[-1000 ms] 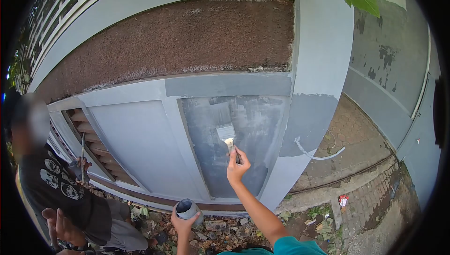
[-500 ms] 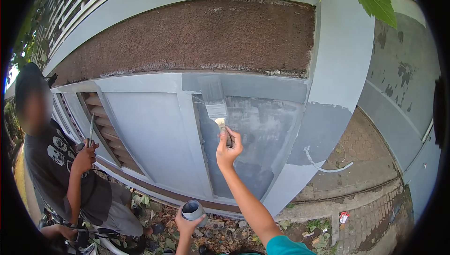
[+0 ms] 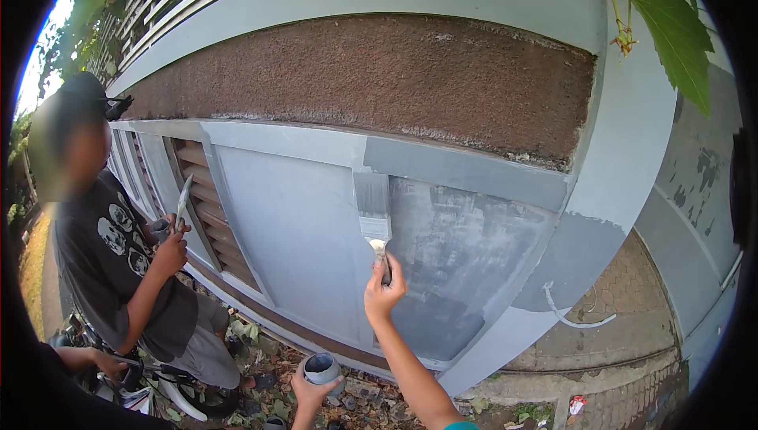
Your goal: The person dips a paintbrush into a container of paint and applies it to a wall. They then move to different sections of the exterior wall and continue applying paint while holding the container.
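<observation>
My right hand (image 3: pixel 384 291) grips a wide paintbrush (image 3: pixel 376 229) by its handle, bristles pointing up. The bristles lie against the upright strip of the wall between two panels, where a darker grey patch shows. To the right of the brush is a recessed panel (image 3: pixel 466 248) with streaky, uneven grey paint. Lower down, my left hand (image 3: pixel 313 386) is wrapped round a small grey paint container (image 3: pixel 323 366), its mouth tilted up with dark grey paint inside.
At the left a person (image 3: pixel 130 256) in a dark shirt stands holding a paintbrush (image 3: pixel 184 199). A bicycle (image 3: pixel 178 398) and another hand (image 3: pixel 110 364) are below. Leaves (image 3: pixel 671 23) hang at the upper right. A pale hose (image 3: pixel 580 323) sticks out by the pillar.
My brush has gone from the top of the streaky panel down and left onto the upright strip, leaving darker paint there. The view has shifted left. Both hands keep their hold.
</observation>
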Tool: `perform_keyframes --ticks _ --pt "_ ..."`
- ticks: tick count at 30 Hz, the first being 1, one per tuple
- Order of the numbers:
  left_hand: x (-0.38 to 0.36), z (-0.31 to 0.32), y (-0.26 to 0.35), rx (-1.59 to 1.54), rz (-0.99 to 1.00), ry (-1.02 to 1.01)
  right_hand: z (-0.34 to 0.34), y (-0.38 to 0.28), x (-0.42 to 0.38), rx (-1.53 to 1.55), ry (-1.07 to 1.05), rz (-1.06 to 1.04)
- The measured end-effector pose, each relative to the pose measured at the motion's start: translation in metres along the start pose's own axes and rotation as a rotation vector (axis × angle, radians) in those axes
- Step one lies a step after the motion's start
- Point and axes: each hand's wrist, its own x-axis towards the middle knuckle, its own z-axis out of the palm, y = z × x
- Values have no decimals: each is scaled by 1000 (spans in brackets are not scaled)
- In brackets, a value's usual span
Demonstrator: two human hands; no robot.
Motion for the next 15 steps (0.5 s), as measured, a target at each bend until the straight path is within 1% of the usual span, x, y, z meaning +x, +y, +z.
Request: perform_keyframes --ticks 1,2,4,5,7,8,10,13,15 --pt "5 1 -2 -1 -4 -4 11 -9 13 -75 -28 -116" --pt "8 0 -5 -17 -5 -12 21 -13 21 -86 -28 -110" --pt "17 -2 2 -19 14 -42 38 -19 32 -51 -133 -94" --pt "22 -3 2 -18 6 -54 39 -22 32 -65 -132 -89" --pt "32 -5 1 -34 33 -73 40 -28 29 1 -296 177" --pt "36 -7 2 -31 54 -75 37 -23 20 -6 -292 180" --pt "45 -12 -6 -36 57 -80 24 0 -6 -60 -276 279" --pt "56 -20 -16 -49 44 -93 9 19 -45 -51 -206 208" --pt "61 -25 -23 -53 24 -106 10 19 -48 -49 -193 192"
